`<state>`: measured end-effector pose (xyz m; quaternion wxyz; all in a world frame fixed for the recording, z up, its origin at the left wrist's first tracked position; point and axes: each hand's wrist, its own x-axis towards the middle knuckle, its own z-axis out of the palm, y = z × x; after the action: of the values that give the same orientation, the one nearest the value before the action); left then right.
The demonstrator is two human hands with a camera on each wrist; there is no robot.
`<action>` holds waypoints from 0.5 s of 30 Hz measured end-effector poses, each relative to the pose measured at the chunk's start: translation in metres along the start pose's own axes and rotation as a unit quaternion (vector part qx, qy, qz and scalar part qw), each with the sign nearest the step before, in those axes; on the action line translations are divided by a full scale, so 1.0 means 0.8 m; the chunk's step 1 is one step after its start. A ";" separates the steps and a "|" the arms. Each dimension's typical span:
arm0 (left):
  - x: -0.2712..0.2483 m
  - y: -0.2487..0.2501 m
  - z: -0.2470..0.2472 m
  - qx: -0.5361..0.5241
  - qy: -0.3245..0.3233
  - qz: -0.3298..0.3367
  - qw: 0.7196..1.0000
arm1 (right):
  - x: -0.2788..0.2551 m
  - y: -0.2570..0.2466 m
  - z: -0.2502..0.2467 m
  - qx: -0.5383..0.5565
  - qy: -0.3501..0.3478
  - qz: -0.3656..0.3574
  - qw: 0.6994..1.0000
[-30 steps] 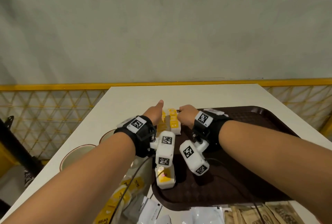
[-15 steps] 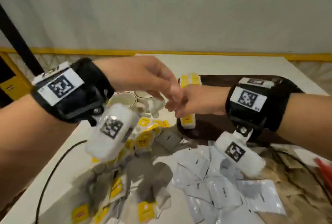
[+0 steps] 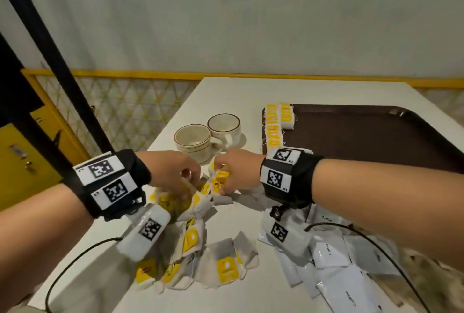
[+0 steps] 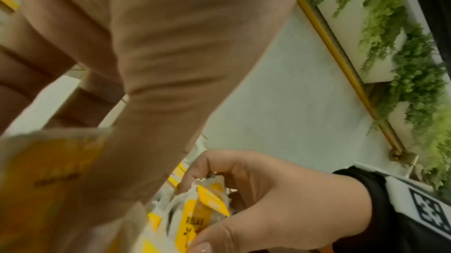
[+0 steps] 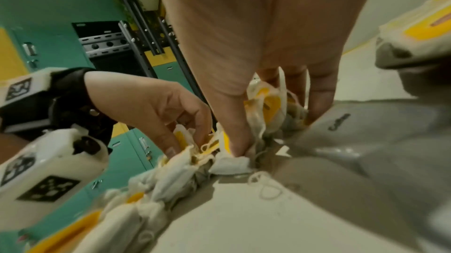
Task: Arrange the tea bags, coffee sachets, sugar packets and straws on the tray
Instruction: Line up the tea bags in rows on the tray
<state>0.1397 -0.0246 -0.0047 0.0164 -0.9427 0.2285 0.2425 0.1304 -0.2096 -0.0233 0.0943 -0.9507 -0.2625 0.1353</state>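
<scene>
Both hands have dropped from mid-air, where they met half a second ago, down onto the heap of tea bags on the table.

From the head view, the left hand [image 3: 173, 173] has its fingers curled into the top of the pile of tea bags [image 3: 195, 245], gripping one with a yellow tag. The right hand [image 3: 234, 170] sits just beside it, thumb and fingers pinching a bunch of tea bags [image 3: 220, 182] lifted slightly off the heap. The brown tray [image 3: 364, 131] lies well beyond, holding only a row of tea bags [image 3: 277, 124] lined along its left edge. Two cups [image 3: 193, 140] stand between the pile and the tray's corner; nothing shows inside them. White coffee sachets [image 3: 331, 260] lie scattered below the right wrist, off the tray.

The left wrist view is blurred, its own palm filling most of the frame, but it shows the right hand [image 4: 268, 199] from below, with fingers closed round folded bags bearing yellow labels. It also shows green foliage [image 4: 400, 48] on a wall, which the head view misses.

The right wrist view shows both grips closely: the right hand's thumb [image 5: 234, 131] presses a bag's corner against the table [image 5: 244, 218] while fingers clamp several bags, and the left hand [image 5: 156, 110] pinches tags and strings at the heap's edge. A grey sachet [image 5: 361, 133] lies just beside the fingers. Teal cabinets [image 5: 48, 15] stand behind.
</scene>
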 end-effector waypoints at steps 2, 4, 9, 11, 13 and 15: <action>0.001 -0.002 -0.003 -0.039 0.000 0.009 0.999 | 0.003 0.001 -0.002 0.013 0.002 -0.010 1.000; 0.001 -0.002 -0.006 -0.041 0.014 0.019 0.999 | 0.003 0.004 -0.005 0.015 0.022 -0.020 0.999; -0.012 -0.008 -0.021 -0.101 0.089 -0.004 0.991 | -0.014 0.022 -0.029 0.103 0.070 0.005 0.992; -0.023 -0.007 -0.035 -0.134 0.134 -0.014 0.982 | -0.028 0.030 -0.041 0.182 0.086 0.018 0.979; -0.036 0.000 -0.049 -0.172 0.178 -0.016 0.969 | -0.044 0.037 -0.049 0.289 0.100 0.033 0.952; -0.048 0.012 -0.061 -0.219 0.216 -0.007 0.951 | -0.060 0.044 -0.051 0.393 0.110 0.055 0.911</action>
<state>0.1274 -0.0235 0.0569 -0.2390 -0.9543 0.1616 0.0773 0.1198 -0.2689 0.0163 0.4810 -0.8587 -0.1237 0.1266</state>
